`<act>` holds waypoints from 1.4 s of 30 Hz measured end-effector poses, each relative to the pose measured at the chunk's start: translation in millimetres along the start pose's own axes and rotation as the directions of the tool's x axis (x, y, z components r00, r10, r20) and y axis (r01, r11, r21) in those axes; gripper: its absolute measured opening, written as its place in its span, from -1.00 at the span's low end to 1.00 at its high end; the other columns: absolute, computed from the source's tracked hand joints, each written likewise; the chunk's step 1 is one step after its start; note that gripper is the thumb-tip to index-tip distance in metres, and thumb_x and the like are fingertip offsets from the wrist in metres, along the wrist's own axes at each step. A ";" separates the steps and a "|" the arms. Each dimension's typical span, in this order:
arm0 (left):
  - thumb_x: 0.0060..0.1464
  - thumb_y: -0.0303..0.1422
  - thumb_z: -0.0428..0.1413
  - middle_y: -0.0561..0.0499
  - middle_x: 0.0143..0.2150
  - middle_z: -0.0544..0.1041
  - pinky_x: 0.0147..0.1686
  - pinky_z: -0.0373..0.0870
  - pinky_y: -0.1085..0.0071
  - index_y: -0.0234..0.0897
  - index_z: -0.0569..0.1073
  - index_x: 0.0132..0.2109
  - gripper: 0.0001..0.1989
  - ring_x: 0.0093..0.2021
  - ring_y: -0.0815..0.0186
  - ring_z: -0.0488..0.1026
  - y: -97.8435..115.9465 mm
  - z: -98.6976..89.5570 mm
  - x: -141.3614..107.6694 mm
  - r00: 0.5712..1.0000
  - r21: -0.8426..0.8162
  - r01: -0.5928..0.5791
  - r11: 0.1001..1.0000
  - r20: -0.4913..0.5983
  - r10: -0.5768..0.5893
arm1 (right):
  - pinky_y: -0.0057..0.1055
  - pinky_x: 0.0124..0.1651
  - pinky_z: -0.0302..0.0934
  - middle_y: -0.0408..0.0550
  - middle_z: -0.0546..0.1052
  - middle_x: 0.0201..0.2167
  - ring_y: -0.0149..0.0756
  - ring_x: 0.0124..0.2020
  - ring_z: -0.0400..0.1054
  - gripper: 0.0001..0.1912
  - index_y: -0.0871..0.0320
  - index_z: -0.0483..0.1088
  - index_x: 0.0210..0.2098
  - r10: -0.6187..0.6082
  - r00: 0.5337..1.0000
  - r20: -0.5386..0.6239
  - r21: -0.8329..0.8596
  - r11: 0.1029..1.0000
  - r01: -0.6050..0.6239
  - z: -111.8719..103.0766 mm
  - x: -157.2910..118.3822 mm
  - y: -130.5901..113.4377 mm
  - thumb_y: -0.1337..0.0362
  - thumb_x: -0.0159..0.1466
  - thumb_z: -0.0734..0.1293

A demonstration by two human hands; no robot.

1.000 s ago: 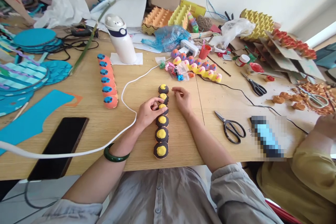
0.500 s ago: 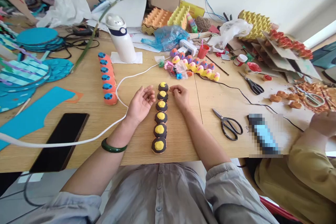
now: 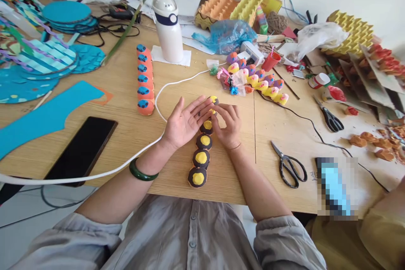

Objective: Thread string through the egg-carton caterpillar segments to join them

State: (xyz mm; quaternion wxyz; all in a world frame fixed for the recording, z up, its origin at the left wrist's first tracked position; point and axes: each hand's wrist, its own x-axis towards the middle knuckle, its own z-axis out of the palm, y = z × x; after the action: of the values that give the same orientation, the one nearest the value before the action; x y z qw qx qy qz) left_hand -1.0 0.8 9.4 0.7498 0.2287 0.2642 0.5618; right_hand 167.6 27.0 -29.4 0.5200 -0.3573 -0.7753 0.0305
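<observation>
A strip of painted egg-carton cups, dark with a yellow blob on each, runs away from me across the table. My left hand is palm up over its far end, fingers stretched out, with a tiny dark bit lying on them. Beside it my right hand has thumb and forefinger pinched together at the left fingertips; whatever they hold is too small to make out. The hands partly cover the far cups. An orange strip of cups with blue spots lies to the left.
Scissors and a pixelated object lie on the right, a black phone on the left. A white cable crosses the table. Farther back are a white bottle and pink-and-yellow cups. A co-worker's sleeve shows at right.
My hands have come together over the strip's far end; they were apart on either side of it. The left palm has turned up and flattened. The view has swung left.
</observation>
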 end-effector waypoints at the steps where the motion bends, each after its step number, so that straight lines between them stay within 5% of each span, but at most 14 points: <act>1: 0.41 0.08 -0.14 -0.16 0.34 0.49 0.39 0.28 0.27 -0.32 0.53 0.20 -0.37 0.42 0.19 0.34 -0.3 0.6 -1.0 1.000 0.013 -0.001 1.000 0.010 0.001 | -0.12 0.01 0.37 0.05 0.62 -0.09 -0.15 -0.07 0.48 -0.75 0.05 0.50 0.05 -0.033 0.998 0.051 -0.013 0.999 0.033 1.2 -0.1 -0.6 0.29 0.39 0.34; 5: 0.35 0.11 -0.04 -0.13 0.39 0.44 0.40 0.25 0.23 -0.25 0.51 0.24 -0.38 0.48 0.14 0.24 -2.3 2.0 -4.1 0.997 0.093 -0.020 0.996 0.070 0.014 | -0.14 -0.04 0.38 0.03 0.64 -0.10 -0.14 -0.11 0.46 -0.77 0.04 0.54 -0.03 -0.063 0.988 0.142 -0.067 0.995 0.074 5.7 -1.9 1.5 0.16 0.35 0.44; 11: 0.21 0.11 0.17 -0.12 0.41 0.42 0.38 0.24 0.22 -0.16 0.49 0.29 -0.35 0.50 0.08 0.19 -9.9 -4.4 -3.3 0.981 0.216 -0.120 0.969 0.177 0.081 | -0.18 -0.10 0.38 -0.03 0.65 -0.18 -0.21 -0.16 0.47 -0.92 0.04 0.55 -0.13 -0.042 0.999 0.028 0.031 0.999 0.042 7.4 -0.9 -3.5 0.30 0.38 0.41; 14: 0.19 -0.05 0.27 -0.17 0.28 0.54 0.24 0.41 0.21 -0.21 0.54 0.23 -0.45 0.32 0.06 0.43 -14.6 -10.2 -1.5 0.975 0.377 -0.222 0.899 0.083 0.206 | -0.23 -0.15 0.40 -0.03 0.63 -0.21 -0.26 -0.21 0.46 -0.89 0.05 0.54 -0.13 0.122 0.993 0.004 0.149 0.981 -0.121 6.6 -0.4 -8.7 0.31 0.41 0.36; 17: 0.14 -0.11 0.32 -0.14 -0.02 0.67 -0.11 0.56 0.33 -0.29 0.62 0.06 -0.56 -0.04 0.16 0.60 -16.6 -13.8 0.3 0.955 0.556 -0.226 0.799 -0.036 0.296 | -0.29 -0.23 0.40 -0.03 0.61 -0.24 -0.27 -0.21 0.45 -0.88 0.06 0.55 -0.15 0.252 0.967 0.029 0.217 0.943 -0.252 4.9 -1.0 -10.5 0.28 0.42 0.34; 20: 0.12 -0.10 0.33 -0.01 -0.37 0.61 -0.42 0.44 0.46 -0.33 0.65 -0.17 -0.65 -0.41 0.34 0.50 -15.7 -13.4 0.9 0.969 0.587 -0.167 0.792 -0.051 0.243 | -0.32 -0.23 0.40 -0.03 0.60 -0.22 -0.29 -0.20 0.45 -0.89 0.06 0.57 -0.15 0.261 0.962 0.075 0.255 0.928 -0.272 1.7 -2.8 -10.2 0.29 0.41 0.36; 23: 0.04 -0.14 0.38 0.07 -0.49 0.51 -0.55 0.32 0.51 -0.33 0.63 -0.28 -0.69 -0.55 0.45 0.35 -15.0 -11.5 0.5 0.990 0.564 -0.095 0.820 -0.035 0.139 | -0.34 -0.23 0.41 -0.04 0.60 -0.21 -0.32 -0.21 0.48 -0.88 0.05 0.57 -0.13 0.243 0.964 0.106 0.260 0.929 -0.263 -2.8 -7.0 -9.8 0.32 0.39 0.37; 31: 0.12 -0.14 0.32 0.09 -0.47 0.48 -0.52 0.32 0.52 -0.29 0.59 -0.28 -0.73 -0.54 0.46 0.35 -16.6 -12.1 -2.1 0.995 0.611 -0.059 0.789 -0.026 0.094 | -0.29 -0.25 0.39 -0.08 0.61 -0.27 -0.31 -0.30 0.41 -0.86 0.06 0.54 -0.15 0.106 0.991 0.085 0.154 0.981 -0.118 -14.9 -12.5 -10.1 0.40 0.35 0.40; 37: 0.15 -0.09 0.30 0.13 -0.57 0.39 -0.62 0.17 0.52 -0.28 0.60 -0.29 -0.69 -0.62 0.49 0.23 -16.4 -12.1 -3.8 0.998 0.595 -0.014 0.803 -0.039 0.046 | -0.27 -0.22 0.40 -0.08 0.60 -0.27 -0.31 -0.29 0.43 -0.89 0.06 0.51 -0.16 0.168 0.980 0.107 0.174 0.967 -0.184 -15.1 -13.5 -14.1 0.38 0.37 0.37; 42: 0.11 -0.13 0.34 0.07 -0.44 0.51 -0.65 0.17 0.54 -0.28 0.61 -0.28 -0.72 -0.60 0.51 0.25 -17.7 -13.5 -3.5 0.997 0.576 0.021 0.817 -0.070 0.023 | -0.30 -0.26 0.43 -0.07 0.59 -0.28 -0.32 -0.29 0.46 -0.91 0.07 0.49 -0.16 0.189 0.976 0.112 0.165 0.965 -0.205 -13.6 -15.4 -13.4 0.37 0.39 0.35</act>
State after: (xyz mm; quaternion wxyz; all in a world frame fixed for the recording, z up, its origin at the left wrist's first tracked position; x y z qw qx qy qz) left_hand 2.2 -6.6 -11.6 0.6350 0.4239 0.4492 0.4640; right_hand 175.0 3.7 -29.6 0.5063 -0.3835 -0.7540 0.1673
